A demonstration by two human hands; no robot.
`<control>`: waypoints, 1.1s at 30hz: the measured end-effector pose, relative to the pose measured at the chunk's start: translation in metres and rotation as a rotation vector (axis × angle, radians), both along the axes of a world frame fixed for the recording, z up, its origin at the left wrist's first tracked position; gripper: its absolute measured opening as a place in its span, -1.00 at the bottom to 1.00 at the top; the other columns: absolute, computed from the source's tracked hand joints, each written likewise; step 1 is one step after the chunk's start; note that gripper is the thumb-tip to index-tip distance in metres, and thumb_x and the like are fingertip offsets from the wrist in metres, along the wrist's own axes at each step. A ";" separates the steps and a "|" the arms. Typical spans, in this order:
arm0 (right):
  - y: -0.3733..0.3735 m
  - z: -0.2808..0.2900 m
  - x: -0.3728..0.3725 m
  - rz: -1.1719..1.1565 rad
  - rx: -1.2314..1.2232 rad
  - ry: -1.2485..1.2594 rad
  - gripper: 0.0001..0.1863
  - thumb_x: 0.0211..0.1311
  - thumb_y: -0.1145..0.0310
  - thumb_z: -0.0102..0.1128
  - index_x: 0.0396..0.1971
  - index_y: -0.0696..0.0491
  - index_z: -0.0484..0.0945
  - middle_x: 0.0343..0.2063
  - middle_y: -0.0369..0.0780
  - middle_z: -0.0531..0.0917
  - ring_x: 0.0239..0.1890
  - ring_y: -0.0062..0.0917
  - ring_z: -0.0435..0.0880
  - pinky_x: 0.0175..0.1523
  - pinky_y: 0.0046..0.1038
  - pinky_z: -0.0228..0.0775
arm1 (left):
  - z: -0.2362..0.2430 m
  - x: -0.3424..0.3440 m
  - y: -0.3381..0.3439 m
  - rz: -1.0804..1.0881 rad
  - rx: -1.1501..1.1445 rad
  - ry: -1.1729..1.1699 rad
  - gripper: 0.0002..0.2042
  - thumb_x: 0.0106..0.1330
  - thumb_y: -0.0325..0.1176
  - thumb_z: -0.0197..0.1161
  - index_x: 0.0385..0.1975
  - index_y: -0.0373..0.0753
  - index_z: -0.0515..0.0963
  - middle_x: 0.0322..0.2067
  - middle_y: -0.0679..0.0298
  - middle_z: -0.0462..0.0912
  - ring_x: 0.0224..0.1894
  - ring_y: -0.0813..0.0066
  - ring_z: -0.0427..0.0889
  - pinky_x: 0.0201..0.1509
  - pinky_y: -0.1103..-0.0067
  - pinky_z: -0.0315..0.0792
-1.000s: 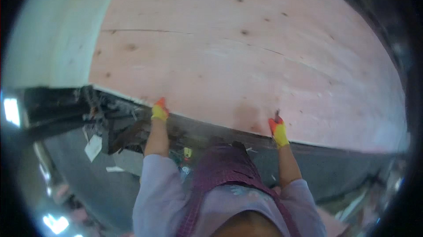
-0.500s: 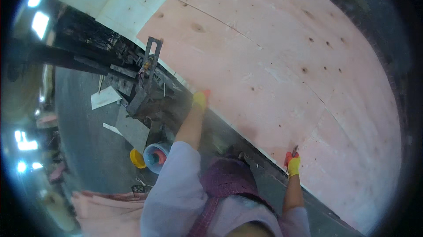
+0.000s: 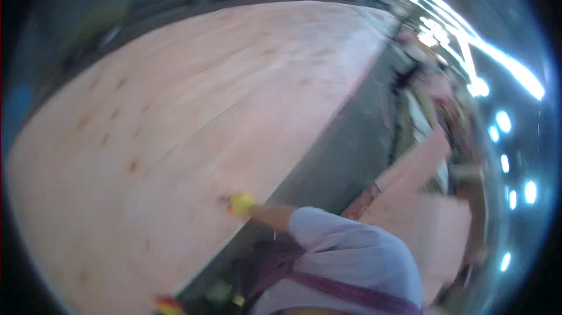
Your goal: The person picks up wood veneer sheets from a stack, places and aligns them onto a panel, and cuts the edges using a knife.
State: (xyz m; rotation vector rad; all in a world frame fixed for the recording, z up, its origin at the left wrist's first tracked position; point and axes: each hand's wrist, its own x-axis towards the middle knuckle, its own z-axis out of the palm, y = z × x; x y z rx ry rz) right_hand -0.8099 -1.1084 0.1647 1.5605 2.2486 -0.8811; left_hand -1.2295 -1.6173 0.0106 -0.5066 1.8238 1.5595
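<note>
A large pinkish wood veneer sheet (image 3: 193,198) with dark knots and thin seams spreads across the left and middle. My right hand (image 3: 241,204), in a yellow glove with red fingers, is at its near edge. From its closed fingers a small dark tool (image 3: 224,198) sticks out over the sheet; blur hides its exact kind. My left hand (image 3: 168,304), in a similar glove, shows only in part at the lower edge of the picture, by the sheet's border. Its fingers are smeared, so their position and any contents cannot be read.
To the right of the sheet runs a dark grey floor strip (image 3: 333,157). Pinkish veneer pieces (image 3: 421,221) lie piled beyond my right arm. Farther back on that side are blurred objects. Bright lights (image 3: 503,63) line the right.
My view has swung sharply to the right, blurring the picture. The metal stand and the blue bucket have left view. My left hand has dropped to the lower edge of the picture.
</note>
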 end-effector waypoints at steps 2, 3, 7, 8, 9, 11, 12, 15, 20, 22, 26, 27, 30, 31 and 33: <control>0.005 0.002 0.022 -0.096 0.062 -0.119 -0.58 -0.07 0.13 0.12 -0.18 0.00 0.50 -0.26 -0.07 0.58 -0.18 -0.19 0.57 -0.13 -0.21 0.42 | 0.090 0.057 0.138 -0.128 -0.248 -0.057 -0.65 0.26 -0.10 -0.02 -0.16 -0.25 0.43 -0.33 0.35 0.47 -0.31 0.52 0.39 -0.21 0.52 0.33; 0.004 0.003 0.026 -0.124 0.028 -0.085 -0.59 -0.05 0.13 0.11 -0.18 0.01 0.50 -0.25 -0.07 0.58 -0.16 -0.20 0.56 -0.12 -0.21 0.42 | 0.136 0.073 0.165 -0.158 -0.306 -0.051 -0.65 0.23 -0.10 -0.02 -0.20 -0.28 0.44 -0.34 0.32 0.47 -0.30 0.48 0.38 -0.19 0.49 0.32; 0.010 0.040 0.018 -0.099 -0.026 -0.069 -0.60 0.00 0.15 0.07 -0.16 0.05 0.48 -0.21 -0.09 0.56 -0.10 -0.22 0.54 -0.08 -0.20 0.40 | 0.265 0.132 0.221 -0.179 -0.460 -0.055 -0.62 0.15 -0.11 -0.02 -0.37 -0.38 0.48 -0.38 0.24 0.46 -0.27 0.34 0.38 -0.12 0.40 0.29; 0.011 0.034 0.020 -0.117 -0.015 -0.059 -0.60 0.00 0.15 0.07 -0.16 0.05 0.48 -0.21 -0.09 0.56 -0.10 -0.22 0.54 -0.08 -0.20 0.40 | 0.296 0.148 0.233 -0.191 -0.478 -0.062 -0.61 0.13 -0.11 -0.02 -0.41 -0.40 0.49 -0.39 0.21 0.46 -0.26 0.30 0.37 -0.10 0.38 0.28; 0.010 0.015 0.024 -0.145 0.032 -0.085 -0.62 -0.03 0.16 0.10 -0.20 0.03 0.51 -0.21 -0.15 0.58 -0.11 -0.28 0.56 -0.13 -0.17 0.41 | 0.284 0.149 0.235 -0.214 -0.455 -0.036 -0.61 0.14 -0.11 -0.02 -0.38 -0.39 0.48 -0.38 0.22 0.46 -0.26 0.31 0.38 -0.10 0.39 0.28; 0.010 0.003 0.020 -0.162 0.080 -0.097 -0.64 -0.06 0.17 0.13 -0.23 0.01 0.54 -0.20 -0.20 0.59 -0.12 -0.34 0.58 -0.18 -0.15 0.43 | 0.244 0.138 0.240 -0.248 -0.371 -0.019 -0.63 0.15 -0.10 0.00 -0.32 -0.35 0.47 -0.36 0.24 0.47 -0.25 0.34 0.39 -0.11 0.40 0.30; 0.009 0.004 0.019 -0.132 0.062 -0.110 -0.66 -0.04 0.18 0.11 -0.24 0.01 0.55 -0.20 -0.20 0.59 -0.12 -0.33 0.58 -0.18 -0.13 0.43 | 0.228 0.133 0.242 -0.259 -0.346 -0.020 -0.63 0.16 -0.10 0.00 -0.30 -0.33 0.46 -0.34 0.25 0.48 -0.24 0.36 0.40 -0.11 0.41 0.30; 0.007 0.003 0.013 -0.064 0.062 -0.114 -0.67 -0.01 0.21 0.07 -0.23 0.02 0.56 -0.19 -0.18 0.59 -0.12 -0.31 0.58 -0.18 -0.11 0.42 | 0.182 0.118 0.240 -0.270 -0.260 -0.017 -0.64 0.19 -0.09 0.02 -0.21 -0.28 0.44 -0.30 0.28 0.49 -0.23 0.40 0.42 -0.13 0.43 0.32; -0.002 0.016 -0.002 -0.114 -0.008 -0.053 -0.55 -0.03 0.25 0.04 -0.08 0.10 0.47 -0.22 -0.09 0.59 -0.13 -0.20 0.57 -0.13 -0.09 0.41 | 0.102 0.065 0.144 -0.188 -0.044 -0.040 -0.63 0.24 -0.08 0.05 -0.07 -0.18 0.40 -0.24 0.33 0.50 -0.21 0.48 0.45 -0.15 0.47 0.35; 0.012 -0.003 0.023 -0.078 -0.099 -0.048 -0.59 -0.04 0.17 0.05 -0.18 0.05 0.51 -0.31 -0.10 0.61 -0.24 -0.21 0.59 -0.17 -0.19 0.43 | 0.050 0.039 0.115 -0.227 0.092 -0.081 -0.61 0.25 -0.08 0.07 -0.02 -0.15 0.38 -0.21 0.35 0.51 -0.20 0.50 0.46 -0.15 0.49 0.37; 0.009 0.004 0.039 -0.184 0.070 -0.010 -0.59 -0.05 0.08 0.16 -0.25 0.04 0.51 -0.32 -0.08 0.61 -0.20 -0.20 0.58 -0.12 -0.20 0.40 | 0.126 0.095 0.195 0.093 0.063 0.038 -0.16 0.10 -0.40 0.26 0.30 0.13 -0.16 -0.35 0.42 0.53 -0.49 0.63 0.43 -0.51 0.67 0.24; 0.008 0.005 0.031 -0.168 0.099 0.031 -0.59 -0.04 0.08 0.16 -0.25 0.04 0.51 -0.32 -0.08 0.61 -0.19 -0.19 0.57 -0.10 -0.21 0.39 | 0.129 0.086 0.184 0.086 -0.104 0.059 -0.09 0.06 -0.44 0.27 0.32 0.14 -0.23 -0.35 0.45 0.52 -0.50 0.68 0.41 -0.52 0.72 0.22; 0.005 0.034 0.016 -0.112 0.122 -0.025 -0.57 -0.04 0.06 0.17 -0.25 0.06 0.51 -0.32 -0.08 0.61 -0.19 -0.17 0.56 -0.08 -0.21 0.38 | 0.147 0.092 0.171 0.139 -0.020 0.064 -0.09 0.05 -0.43 0.28 0.32 0.13 -0.22 -0.35 0.44 0.52 -0.52 0.70 0.39 -0.57 0.72 0.21; 0.005 0.032 0.016 -0.086 0.110 -0.014 -0.57 -0.04 0.06 0.17 -0.25 0.06 0.51 -0.32 -0.08 0.61 -0.19 -0.17 0.56 -0.08 -0.21 0.38 | 0.145 0.089 0.164 0.131 -0.017 0.057 -0.08 0.05 -0.43 0.28 0.32 0.12 -0.23 -0.37 0.43 0.51 -0.54 0.70 0.38 -0.59 0.70 0.21; 0.009 0.024 0.012 -0.057 0.160 0.024 -0.55 -0.03 0.03 0.17 -0.23 0.07 0.51 -0.32 -0.07 0.61 -0.20 -0.16 0.56 -0.09 -0.22 0.38 | 0.156 0.092 0.170 0.068 -0.054 0.097 -0.12 0.08 -0.44 0.25 0.33 0.07 -0.21 -0.38 0.42 0.49 -0.55 0.70 0.35 -0.59 0.69 0.21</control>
